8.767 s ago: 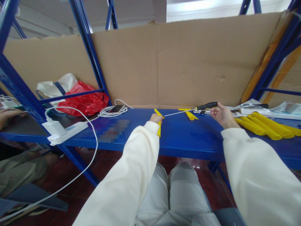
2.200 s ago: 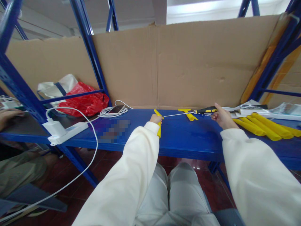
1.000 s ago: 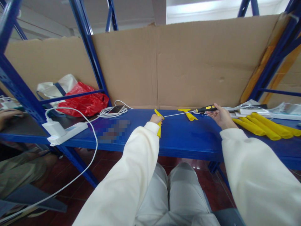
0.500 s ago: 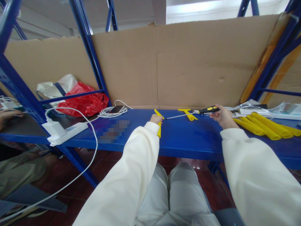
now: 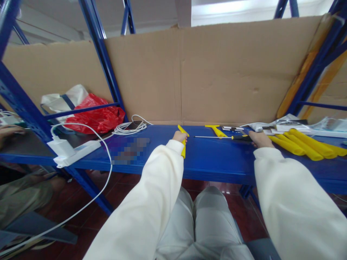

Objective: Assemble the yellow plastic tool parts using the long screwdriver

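Observation:
My left hand (image 5: 179,136) is closed round a yellow T-shaped plastic piece (image 5: 184,150), its crossbar showing above my fingers and its lower end below them. My right hand (image 5: 261,139) grips the black-and-yellow handle of a screwdriver (image 5: 214,137), low over the blue shelf (image 5: 211,159). The long shaft points left, its tip a short way from my left hand and apart from the piece there. Just behind the shaft lies a second yellow T-shaped piece (image 5: 217,130). Several yellow tubular pieces (image 5: 311,146) lie right of my right hand.
Small black-and-white items (image 5: 232,128) and plastic packets (image 5: 291,124) line the back right. A coiled white cable (image 5: 130,127), a red bag (image 5: 99,113) and a white power strip (image 5: 78,154) are at the left. Cardboard (image 5: 211,76) stands behind. Another person's hand (image 5: 11,131) shows far left.
The screwdriver has dropped lower and its tip has drawn away from the yellow piece in my left hand. My right hand has moved slightly right and down; my left hand stays put.

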### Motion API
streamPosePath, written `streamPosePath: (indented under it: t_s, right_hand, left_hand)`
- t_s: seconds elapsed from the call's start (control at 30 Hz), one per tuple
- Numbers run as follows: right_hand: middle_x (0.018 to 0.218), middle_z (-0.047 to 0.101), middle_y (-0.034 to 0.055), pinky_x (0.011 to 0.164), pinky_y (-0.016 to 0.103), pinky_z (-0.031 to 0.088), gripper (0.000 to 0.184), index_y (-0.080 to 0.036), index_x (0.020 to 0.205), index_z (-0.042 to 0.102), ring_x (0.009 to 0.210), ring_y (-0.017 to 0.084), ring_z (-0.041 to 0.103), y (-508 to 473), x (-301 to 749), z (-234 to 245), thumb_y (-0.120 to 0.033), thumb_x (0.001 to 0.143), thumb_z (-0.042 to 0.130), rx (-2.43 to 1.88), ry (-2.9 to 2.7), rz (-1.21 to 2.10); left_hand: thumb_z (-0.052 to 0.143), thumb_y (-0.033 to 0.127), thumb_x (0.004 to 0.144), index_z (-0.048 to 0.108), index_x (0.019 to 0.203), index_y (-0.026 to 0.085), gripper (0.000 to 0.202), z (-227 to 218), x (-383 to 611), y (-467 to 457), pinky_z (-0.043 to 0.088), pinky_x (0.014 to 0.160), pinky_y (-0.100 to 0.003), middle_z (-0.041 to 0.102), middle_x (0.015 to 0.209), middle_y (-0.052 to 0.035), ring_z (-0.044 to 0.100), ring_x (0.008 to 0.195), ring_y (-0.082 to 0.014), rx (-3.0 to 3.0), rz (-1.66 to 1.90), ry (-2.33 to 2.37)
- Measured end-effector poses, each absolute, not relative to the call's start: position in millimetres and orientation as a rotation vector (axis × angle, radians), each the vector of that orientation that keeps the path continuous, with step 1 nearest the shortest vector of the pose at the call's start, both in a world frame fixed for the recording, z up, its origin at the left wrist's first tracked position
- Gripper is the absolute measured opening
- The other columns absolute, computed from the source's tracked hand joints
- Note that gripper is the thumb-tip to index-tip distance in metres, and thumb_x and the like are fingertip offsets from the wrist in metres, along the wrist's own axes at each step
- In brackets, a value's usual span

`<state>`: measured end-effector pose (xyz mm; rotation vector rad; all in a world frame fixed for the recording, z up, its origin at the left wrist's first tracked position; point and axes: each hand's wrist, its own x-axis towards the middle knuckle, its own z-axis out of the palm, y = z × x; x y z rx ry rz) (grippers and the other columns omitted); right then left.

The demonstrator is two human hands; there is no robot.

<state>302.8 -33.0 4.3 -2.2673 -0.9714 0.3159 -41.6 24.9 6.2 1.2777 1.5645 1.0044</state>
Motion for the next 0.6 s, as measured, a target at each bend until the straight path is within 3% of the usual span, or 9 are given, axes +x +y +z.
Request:
streamPosePath:
  t_s: [0.17,0.33,0.43,0.5,0.6]
  right_hand:
    - [0.057,0.054,0.0079,0.089,0.052,0.057,0.027,-0.023,0.070,0.060,0.087,0.036,0.073,-34,314,1,-0.031,0.095,0.062,-2.234,-0.930,0.250]
    - [0.054,0.049,0.0099,0.098,0.057,0.055,0.026,-0.024,0.065,0.054,0.103,0.044,0.073,-32,315,0,-0.024,0.088,0.064,-2.241,-0.913,0.222]
    - [0.050,0.046,0.0085,0.098,0.059,0.055,0.013,-0.023,0.069,0.062,0.104,0.046,0.073,-32,314,-1,-0.019,0.081,0.066,-2.188,-0.877,0.171]
    - [0.058,0.056,0.0121,0.099,0.058,0.056,0.002,-0.020,0.079,0.069,0.110,0.048,0.072,-33,315,-3,-0.019,0.079,0.068,-2.185,-0.875,0.159]
    - [0.088,0.071,0.0226,0.105,0.058,0.054,0.022,-0.014,0.101,0.073,0.126,0.050,0.067,-32,320,-5,-0.020,0.080,0.070,-2.170,-0.931,0.122]
  left_hand:
    - [0.070,0.004,0.090,0.068,0.074,0.013,0.019,9,-40,20,0.047,0.053,-0.022,0.051,0.052,0.0045,0.050,0.045,-0.0094,1.278,1.021,1.545]
    - [0.064,0.003,0.094,0.071,0.101,0.010,0.012,11,-38,15,0.052,0.058,-0.024,0.056,0.061,0.0041,0.053,0.048,-0.0101,1.288,1.053,1.507]
    - [0.065,0.000,0.091,0.068,0.125,0.011,0.036,12,-38,13,0.054,0.058,-0.022,0.062,0.071,0.0034,0.059,0.051,-0.0098,1.274,1.094,1.479]
    - [0.065,-0.002,0.089,0.064,0.141,0.012,0.054,12,-37,13,0.055,0.059,-0.021,0.065,0.076,0.0025,0.062,0.054,-0.0097,1.274,1.111,1.457]
    - [0.065,-0.005,0.087,0.056,0.157,0.016,0.073,12,-36,12,0.054,0.060,-0.020,0.068,0.079,0.0016,0.063,0.056,-0.0094,1.309,1.118,1.423]
